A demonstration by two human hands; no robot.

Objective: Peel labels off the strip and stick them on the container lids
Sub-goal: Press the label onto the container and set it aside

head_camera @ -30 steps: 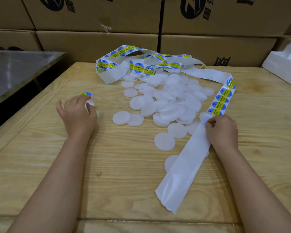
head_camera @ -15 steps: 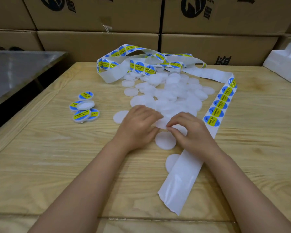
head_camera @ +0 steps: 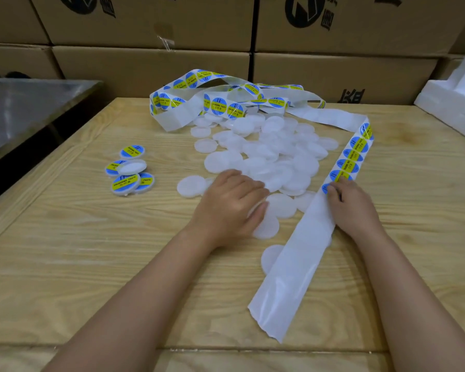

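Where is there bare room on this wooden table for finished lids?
Bare wood: left of the left hand, from the small stack of blue-and-yellow labelled lids to the near table edge; and right of the white label strip toward the white foam block. Crowded: the central heap of plain white round lids.

"SOLDERING PASTE" stood on the labelled lids (head_camera: 126, 183) well left of the fingers (head_camera: 253, 185) of the left hand (head_camera: 227, 204), and on the label strip (head_camera: 220, 106) far beyond them. Marks on the cardboard boxes (head_camera: 151, 65) were cropped, unreadable.
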